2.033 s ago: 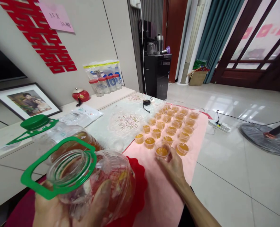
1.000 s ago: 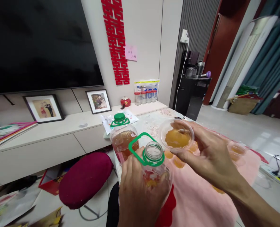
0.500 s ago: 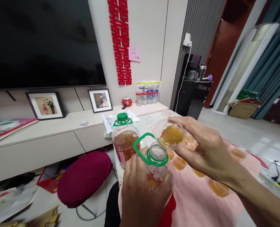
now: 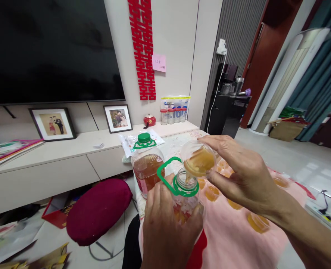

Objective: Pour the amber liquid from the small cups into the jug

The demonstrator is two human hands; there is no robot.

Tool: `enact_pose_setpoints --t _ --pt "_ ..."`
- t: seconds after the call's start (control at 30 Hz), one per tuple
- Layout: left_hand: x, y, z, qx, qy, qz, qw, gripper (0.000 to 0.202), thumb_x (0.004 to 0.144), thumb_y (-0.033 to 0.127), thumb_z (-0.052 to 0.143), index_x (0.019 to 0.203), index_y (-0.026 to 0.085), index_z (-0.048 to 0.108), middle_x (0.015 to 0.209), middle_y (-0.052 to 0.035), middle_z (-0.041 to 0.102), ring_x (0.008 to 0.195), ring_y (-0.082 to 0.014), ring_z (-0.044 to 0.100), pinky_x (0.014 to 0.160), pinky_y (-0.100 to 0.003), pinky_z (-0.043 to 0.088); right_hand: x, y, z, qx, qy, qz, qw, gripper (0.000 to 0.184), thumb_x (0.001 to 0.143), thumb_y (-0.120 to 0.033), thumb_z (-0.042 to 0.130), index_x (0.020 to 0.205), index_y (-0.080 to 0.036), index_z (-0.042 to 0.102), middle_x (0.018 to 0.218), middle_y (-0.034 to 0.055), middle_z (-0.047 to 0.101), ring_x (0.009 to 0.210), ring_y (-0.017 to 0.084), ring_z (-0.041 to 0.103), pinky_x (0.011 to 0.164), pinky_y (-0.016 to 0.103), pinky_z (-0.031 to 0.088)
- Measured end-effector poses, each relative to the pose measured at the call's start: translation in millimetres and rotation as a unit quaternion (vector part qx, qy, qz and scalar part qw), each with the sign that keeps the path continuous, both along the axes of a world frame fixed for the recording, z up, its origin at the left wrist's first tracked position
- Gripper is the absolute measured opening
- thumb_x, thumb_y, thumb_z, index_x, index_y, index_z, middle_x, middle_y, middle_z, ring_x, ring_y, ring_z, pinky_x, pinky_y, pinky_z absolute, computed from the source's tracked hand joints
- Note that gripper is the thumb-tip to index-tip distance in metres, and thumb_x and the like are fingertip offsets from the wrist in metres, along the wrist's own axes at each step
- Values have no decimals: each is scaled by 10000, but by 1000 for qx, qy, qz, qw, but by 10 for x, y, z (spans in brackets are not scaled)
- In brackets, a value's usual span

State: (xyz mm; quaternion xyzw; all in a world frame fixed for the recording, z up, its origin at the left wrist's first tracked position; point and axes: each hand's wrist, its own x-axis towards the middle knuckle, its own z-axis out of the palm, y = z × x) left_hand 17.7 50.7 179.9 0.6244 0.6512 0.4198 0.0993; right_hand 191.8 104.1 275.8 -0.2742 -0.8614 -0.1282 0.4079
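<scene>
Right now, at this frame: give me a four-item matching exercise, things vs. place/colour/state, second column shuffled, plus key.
Column 1
1. left hand
2. right hand
3. capped jug
4. stool cushion

Column 2
A. dark magenta, left of both jugs in the picture
B. holding a clear cup tilted at the open jug's mouth
C. green cap on, amber liquid inside
D. wrapped around the open jug, below its mouth

Pairs: 1-D, 2-B, 3-C, 4-A
</scene>
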Motion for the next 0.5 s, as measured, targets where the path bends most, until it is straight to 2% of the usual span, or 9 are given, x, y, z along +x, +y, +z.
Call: enact_pose_setpoints --t 0.17,0.3,0.43,0.5 --pt "3 -25 15 -8 -5 3 1000 386 761 417 659 1088 255 532 960 -72 611 1029 -307 587 951 -570 533 -4 15 24 32 -15 6 999 524 774 16 556 1273 -144 582 1190 157 732 1142 280 678 964 459 587" --pt "5 -17 14 -1 2 12 1000 467 752 413 659 1176 264 534 1060 -95 645 1099 -331 590 1002 -601 524 -13 18 34 37 -22 5 999 548 787 22 542 1292 -192 554 1209 130 725 1152 278 673 937 467 593" --pt "12 -1 26 5 3 10 1000 506 748 413 669 1220 285 538 956 -69 634 1018 -313 609 946 -585 551 -12 23 36 38 -24 6 999 566 788 24 552 1308 -199 546 1228 132 714 1155 275 669 946 467 588" --pt "15 2 35 8 13 7 1000 531 747 412 670 1245 278 541 1008 -80 652 1029 -316 619 933 -578 558 -3 28 37 45 -31 6 998 567 799 25 558 1324 -188 540 1241 138 706 1175 274 658 963 463 582"
